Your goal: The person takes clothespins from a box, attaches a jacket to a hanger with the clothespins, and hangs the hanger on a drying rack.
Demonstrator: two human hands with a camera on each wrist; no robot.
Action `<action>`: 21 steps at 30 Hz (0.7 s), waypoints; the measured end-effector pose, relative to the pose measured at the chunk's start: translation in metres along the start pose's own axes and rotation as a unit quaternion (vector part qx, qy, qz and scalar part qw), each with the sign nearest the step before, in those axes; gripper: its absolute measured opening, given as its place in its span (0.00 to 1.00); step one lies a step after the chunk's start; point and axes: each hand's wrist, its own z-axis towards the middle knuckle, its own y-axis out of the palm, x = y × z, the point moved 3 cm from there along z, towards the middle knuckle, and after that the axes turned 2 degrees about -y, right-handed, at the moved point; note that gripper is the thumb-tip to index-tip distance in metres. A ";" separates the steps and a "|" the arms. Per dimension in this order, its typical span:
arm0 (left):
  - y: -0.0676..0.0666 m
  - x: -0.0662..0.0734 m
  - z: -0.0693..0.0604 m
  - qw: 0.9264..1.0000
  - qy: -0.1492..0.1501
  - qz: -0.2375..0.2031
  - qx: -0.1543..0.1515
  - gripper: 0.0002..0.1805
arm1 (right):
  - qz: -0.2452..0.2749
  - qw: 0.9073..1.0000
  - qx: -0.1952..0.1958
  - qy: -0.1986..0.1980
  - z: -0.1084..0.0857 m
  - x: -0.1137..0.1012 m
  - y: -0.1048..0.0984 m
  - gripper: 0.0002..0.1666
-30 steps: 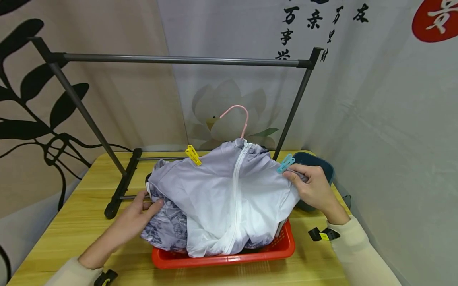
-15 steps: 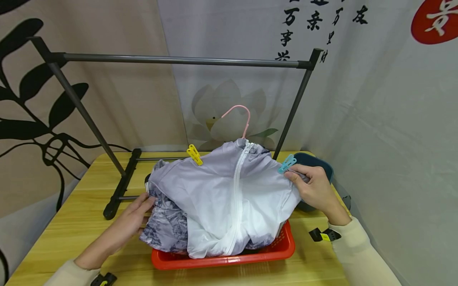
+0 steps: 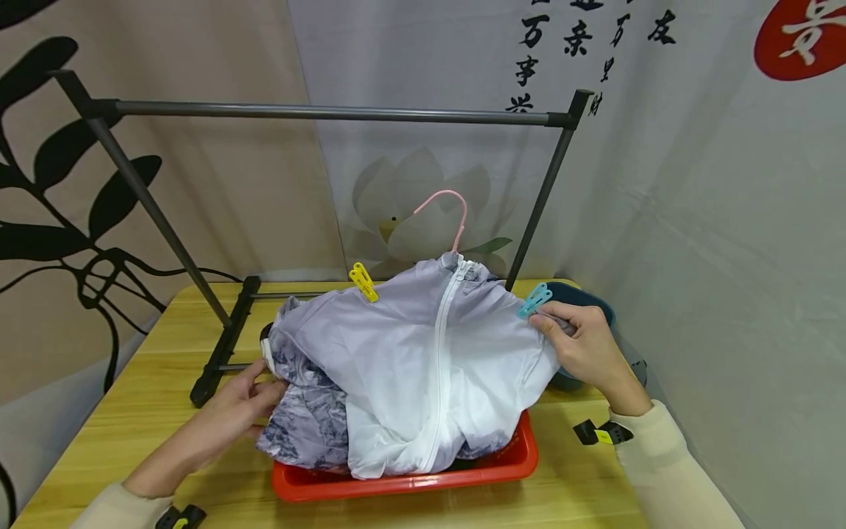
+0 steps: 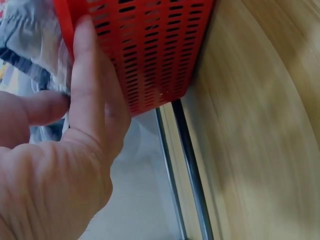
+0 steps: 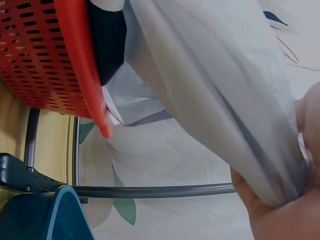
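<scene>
A pale lilac-and-white zip jacket (image 3: 396, 360) lies over the red basket (image 3: 423, 483), and a pink hanger (image 3: 465, 217) shows its hook above the collar. A yellow clothespin (image 3: 363, 282) is on one shoulder, a light blue clothespin (image 3: 535, 300) on the other. My right hand (image 3: 584, 349) pinches the jacket's fabric just beside the blue clothespin; the right wrist view shows the cloth bunched in the fingers. My left hand (image 3: 231, 411) is beside the patterned grey sleeve (image 3: 307, 419). In the left wrist view its straight index finger touches the basket's rim, with the thumb near cloth.
A dark metal clothes rack (image 3: 330, 111) stands behind the jacket, its foot (image 3: 225, 342) on the wooden table (image 3: 119, 455). At the back right is a dark teal bin (image 3: 581, 294), partly hidden by my right hand. A printed curtain (image 3: 714, 257) closes off the back.
My left hand has eased off the sleeve and slipped slightly left and down. The basket has shifted a little left. The jacket's shoulders and hanger hook have tipped slightly right; my right hand keeps its pinch.
</scene>
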 end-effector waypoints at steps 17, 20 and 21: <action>-0.033 -0.015 -0.003 0.999 -0.017 -0.013 -0.034 0.27 | 0.002 1.000 0.026 0.005 0.002 0.000 -0.013 0.13; -0.042 -0.016 -0.005 0.999 -0.031 -0.008 -0.030 0.26 | 0.001 1.000 0.030 0.005 0.003 0.000 -0.016 0.12; -0.045 -0.017 -0.006 0.999 -0.035 -0.006 -0.030 0.27 | 0.001 1.000 0.031 0.004 0.004 0.000 -0.016 0.12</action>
